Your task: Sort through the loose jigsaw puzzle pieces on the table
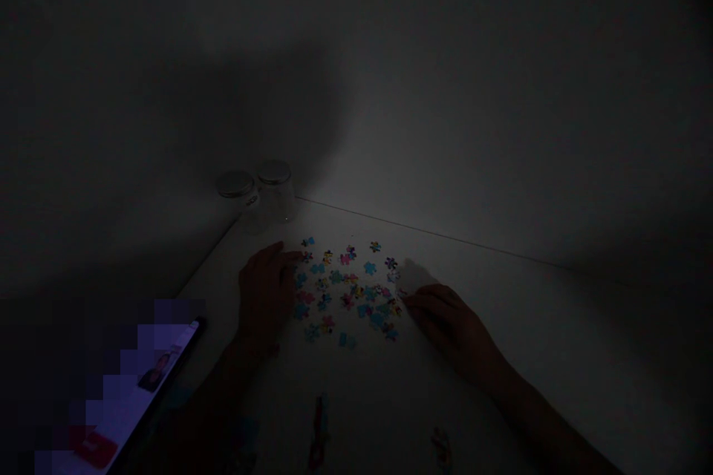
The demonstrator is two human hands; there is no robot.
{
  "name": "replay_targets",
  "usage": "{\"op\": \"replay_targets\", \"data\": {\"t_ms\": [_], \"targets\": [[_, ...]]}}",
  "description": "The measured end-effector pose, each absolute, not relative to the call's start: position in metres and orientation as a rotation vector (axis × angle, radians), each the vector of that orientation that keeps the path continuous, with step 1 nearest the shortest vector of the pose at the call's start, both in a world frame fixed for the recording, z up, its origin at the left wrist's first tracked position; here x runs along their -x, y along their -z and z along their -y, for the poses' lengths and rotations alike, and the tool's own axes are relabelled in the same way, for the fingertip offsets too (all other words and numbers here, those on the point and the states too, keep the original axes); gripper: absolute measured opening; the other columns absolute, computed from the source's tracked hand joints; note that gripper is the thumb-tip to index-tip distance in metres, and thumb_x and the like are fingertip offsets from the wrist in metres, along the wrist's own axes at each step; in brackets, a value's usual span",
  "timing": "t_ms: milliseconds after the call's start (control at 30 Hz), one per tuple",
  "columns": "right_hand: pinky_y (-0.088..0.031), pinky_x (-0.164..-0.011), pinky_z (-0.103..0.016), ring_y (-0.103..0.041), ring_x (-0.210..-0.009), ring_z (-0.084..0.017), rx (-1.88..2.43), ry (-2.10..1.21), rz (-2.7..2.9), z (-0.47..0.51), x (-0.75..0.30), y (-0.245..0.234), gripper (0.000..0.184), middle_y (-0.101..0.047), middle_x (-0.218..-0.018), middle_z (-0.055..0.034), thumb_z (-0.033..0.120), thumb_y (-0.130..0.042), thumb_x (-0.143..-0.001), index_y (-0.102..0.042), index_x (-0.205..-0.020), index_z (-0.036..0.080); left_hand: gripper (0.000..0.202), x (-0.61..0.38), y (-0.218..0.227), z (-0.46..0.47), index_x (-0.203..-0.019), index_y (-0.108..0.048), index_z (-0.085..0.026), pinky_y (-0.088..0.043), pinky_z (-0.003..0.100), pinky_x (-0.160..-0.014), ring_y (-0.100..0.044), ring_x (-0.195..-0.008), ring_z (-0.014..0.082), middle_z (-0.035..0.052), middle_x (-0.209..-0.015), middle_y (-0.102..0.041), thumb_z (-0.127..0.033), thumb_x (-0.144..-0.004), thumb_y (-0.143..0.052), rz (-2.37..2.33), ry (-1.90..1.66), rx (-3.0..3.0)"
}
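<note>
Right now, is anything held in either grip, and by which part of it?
Cannot be told: the left grip is at one puzzle piece, the right grip at another piece, but it is too dark to confirm a hold or its place.

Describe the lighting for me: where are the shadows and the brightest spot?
Head view: very dark; brightest is the phone screen at lower left, partly pixelated; a broad shadow falls on the wall behind the jars, a smaller one beside the right hand; puzzle pieces dim but discernible.

Very dim, phone screen point(131, 407) glowing, soft shadows on wall point(423, 104)
</note>
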State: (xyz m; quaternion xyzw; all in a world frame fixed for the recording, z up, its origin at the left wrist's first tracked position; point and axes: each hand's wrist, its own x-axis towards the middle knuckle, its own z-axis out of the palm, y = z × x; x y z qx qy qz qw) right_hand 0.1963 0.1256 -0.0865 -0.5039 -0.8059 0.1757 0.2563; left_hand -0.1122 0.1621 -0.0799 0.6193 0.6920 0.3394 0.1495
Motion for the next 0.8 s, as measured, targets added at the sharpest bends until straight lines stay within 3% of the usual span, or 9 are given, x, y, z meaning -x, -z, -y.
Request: {"op": "replay_targets", "data": {"t_ms": [167,300,600,800], "targets": [[-0.057,-0.081,-0.038,-0.065,-0.094,-0.022,1.353,-0.478,2.173,-0.126,-0.195,0.084,0.024,-0.067,-0.099,-0.0099,0.028,-0.047,-0.094,-0.069,-0.101,0.022,0.037,0.116,0.077,-0.163,-0.108,-0.065,-0.022,-0.042,0.039,-0.102,-0.057,-0.112,0.0213,0.0058,-0.117,-0.063,-0.024,-0.084,-0.036,-1.953,-1.205,-1.529],[-0.057,-0.081,-0.038,-0.064,-0.095,-0.022,1.342,-0.497,2.154,-0.126,-0.195,0.085,0.023,-0.067,-0.099,-0.0098,0.029,-0.048,-0.094,-0.069,-0.102,0.023,0.032,0.119,0.076,-0.163,-0.101,-0.064,-0.02,-0.049,0.033,-0.093,-0.062,-0.101,0.0195,0.0042,-0.105,-0.067,-0.028,-0.083,-0.039,-1.943,-1.339,-1.355],[-0.053,-0.084,-0.04,-0.061,-0.096,-0.024,1.431,-0.412,2.024,-0.128,-0.203,0.095,0.022,-0.064,-0.1,-0.0101,0.032,-0.05,-0.092,-0.068,-0.1,0.021,0.04,0.121,0.075,-0.163,-0.107,-0.063,-0.02,-0.047,0.034,-0.098,-0.062,-0.106,0.0182,0.0037,-0.111,-0.067,-0.015,-0.073,-0.044,-1.911,-1.303,-1.343],[-0.053,-0.074,-0.037,-0.063,-0.084,-0.022,1.611,-0.407,1.746,-0.131,-0.21,0.094,0.023,-0.064,-0.094,-0.0084,0.032,-0.051,-0.086,-0.068,-0.097,0.02,0.039,0.121,0.074,-0.162,-0.11,-0.065,-0.021,-0.048,0.038,-0.098,-0.063,-0.106,0.0204,0.0049,-0.112,-0.068,-0.015,-0.076,-0.047,-1.924,-1.169,-1.407]]}}
